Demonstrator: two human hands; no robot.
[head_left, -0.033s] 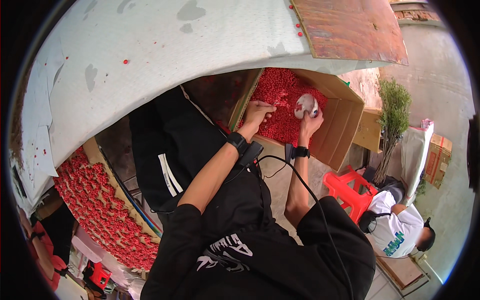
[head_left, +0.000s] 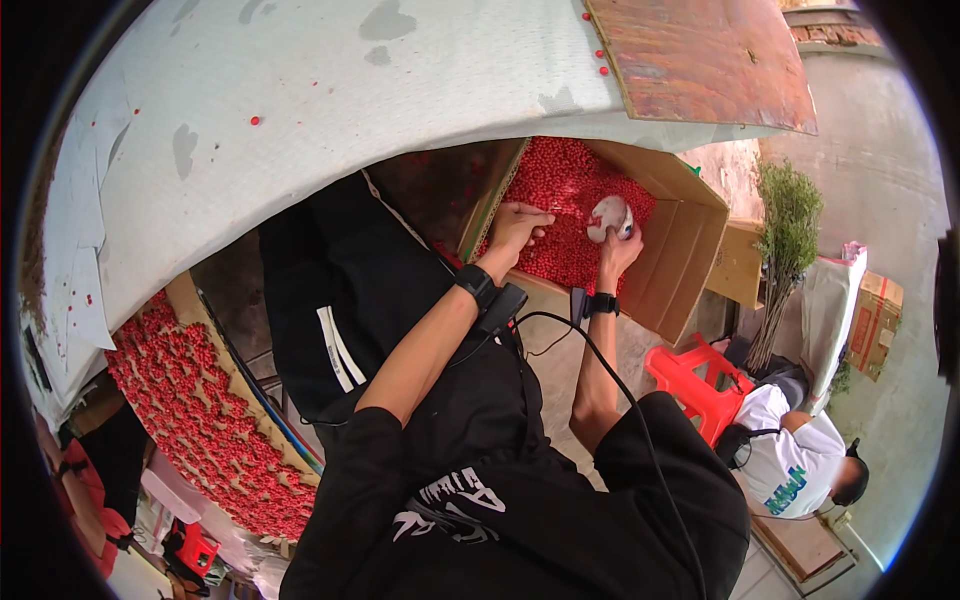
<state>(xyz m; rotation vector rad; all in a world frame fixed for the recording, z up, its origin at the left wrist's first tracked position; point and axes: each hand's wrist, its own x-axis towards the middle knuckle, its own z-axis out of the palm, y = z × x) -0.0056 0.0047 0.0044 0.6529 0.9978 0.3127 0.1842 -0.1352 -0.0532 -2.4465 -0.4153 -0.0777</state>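
Note:
A cardboard box stands before me, filled with small red berry-like beads. My right hand reaches into it from the right and grips a white rounded cup-like thing. Some red shows at that thing's left side; its exact kind is unclear. Over the left part of the beads is my left hand, thumb and forefinger pinched together. Whatever sits between those fingertips is too small to make out. The two hands are apart. Each wrist wears a black band with a small device on it.
A pale cloth-covered table curves across the top, with a wooden board and stray red beads. Rows of red bead clusters lie on cardboard at left. Right stand a red stool, dried branches and a seated person.
My right hand has shifted the white thing slightly down and to the left. My left hand stays pinched in about the same place.

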